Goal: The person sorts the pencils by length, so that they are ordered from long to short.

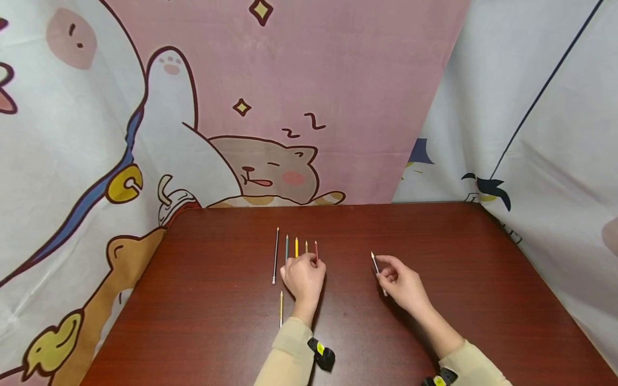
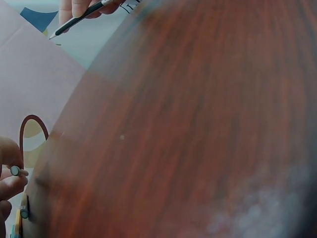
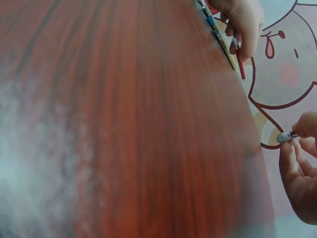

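My left hand (image 1: 304, 277) pinches a red pencil (image 1: 316, 247) at the right end of a row of pencils. In the right wrist view, the red pencil (image 3: 241, 65) slants down from the fingers. Beside it lie a tan pencil (image 1: 306, 246), a yellow pencil (image 1: 296, 247) and a teal pencil (image 1: 287, 248), their lower parts hidden by the hand. My right hand (image 1: 404, 284), apart to the right, holds a dark pencil (image 1: 376, 264) between thumb and fingers, light tip pointing away. Its eraser end (image 3: 283, 137) faces the right wrist camera.
A longer dark pencil (image 1: 276, 257) lies left of the row. Nearer the front is a gold pencil (image 1: 281, 308), partly covered by the left sleeve. The brown table (image 1: 217, 332) ends at a cartoon-printed cloth (image 1: 367, 107) behind it.
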### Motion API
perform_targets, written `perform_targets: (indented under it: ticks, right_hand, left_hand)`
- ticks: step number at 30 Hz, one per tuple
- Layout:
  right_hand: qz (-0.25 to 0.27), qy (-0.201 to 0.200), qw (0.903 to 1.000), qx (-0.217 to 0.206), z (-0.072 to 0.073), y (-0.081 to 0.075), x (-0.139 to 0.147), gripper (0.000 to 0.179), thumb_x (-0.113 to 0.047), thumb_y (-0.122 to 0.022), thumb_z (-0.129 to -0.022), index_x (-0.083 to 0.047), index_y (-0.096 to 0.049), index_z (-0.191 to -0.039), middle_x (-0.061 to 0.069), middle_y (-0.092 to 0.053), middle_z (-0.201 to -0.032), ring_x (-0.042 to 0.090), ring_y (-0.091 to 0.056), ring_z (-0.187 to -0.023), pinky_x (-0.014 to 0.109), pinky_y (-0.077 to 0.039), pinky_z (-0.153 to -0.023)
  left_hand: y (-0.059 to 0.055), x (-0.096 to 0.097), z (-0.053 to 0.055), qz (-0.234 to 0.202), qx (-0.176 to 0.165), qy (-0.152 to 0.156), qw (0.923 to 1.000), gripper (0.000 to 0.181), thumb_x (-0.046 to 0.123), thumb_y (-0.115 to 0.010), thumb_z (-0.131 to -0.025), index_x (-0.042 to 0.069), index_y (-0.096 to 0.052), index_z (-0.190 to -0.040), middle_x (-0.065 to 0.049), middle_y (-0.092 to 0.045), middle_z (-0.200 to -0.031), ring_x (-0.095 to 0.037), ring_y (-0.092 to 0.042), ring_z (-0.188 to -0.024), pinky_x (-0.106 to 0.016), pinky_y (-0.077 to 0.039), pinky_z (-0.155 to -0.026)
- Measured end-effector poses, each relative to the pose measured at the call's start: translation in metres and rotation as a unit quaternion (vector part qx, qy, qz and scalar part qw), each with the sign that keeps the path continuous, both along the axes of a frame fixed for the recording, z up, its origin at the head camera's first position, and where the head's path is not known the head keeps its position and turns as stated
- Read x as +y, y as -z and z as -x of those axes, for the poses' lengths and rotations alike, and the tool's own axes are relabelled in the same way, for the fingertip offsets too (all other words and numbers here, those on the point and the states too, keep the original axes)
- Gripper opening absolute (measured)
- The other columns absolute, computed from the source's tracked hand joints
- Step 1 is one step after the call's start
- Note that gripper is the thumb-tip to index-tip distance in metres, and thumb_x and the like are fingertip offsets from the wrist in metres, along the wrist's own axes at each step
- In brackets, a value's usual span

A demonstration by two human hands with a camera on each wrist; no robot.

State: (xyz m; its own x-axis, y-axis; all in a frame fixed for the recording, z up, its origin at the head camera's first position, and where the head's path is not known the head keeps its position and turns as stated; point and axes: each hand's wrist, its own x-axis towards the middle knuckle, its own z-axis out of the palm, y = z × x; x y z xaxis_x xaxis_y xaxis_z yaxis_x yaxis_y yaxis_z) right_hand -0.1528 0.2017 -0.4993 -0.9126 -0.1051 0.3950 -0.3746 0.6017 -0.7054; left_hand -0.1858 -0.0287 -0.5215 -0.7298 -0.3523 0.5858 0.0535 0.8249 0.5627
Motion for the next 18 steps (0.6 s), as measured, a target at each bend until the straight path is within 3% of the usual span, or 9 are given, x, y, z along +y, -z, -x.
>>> perform_targets:
  ticks: [18]
  right_hand:
    - [0.02, -0.007, 0.9995, -0.022, 0.01, 0.001, -0.018, 0.039, 0.006, -0.073, -0.08, -0.003, -0.065, -0.117, -0.004, -0.061, -0.074, 0.006, -0.057, -0.062, 0.023, -0.048, -0.055]
  left_hand:
    - [0.003, 0.001, 0.0, 0.027, -0.021, -0.004, 0.9994, 0.01, 0.014, -0.077, -0.065, 0.017, -0.078, -0.075, 0.002, -0.072, -0.071, -0.026, -0.058, -0.071, -0.044, -0.037, -0.069]
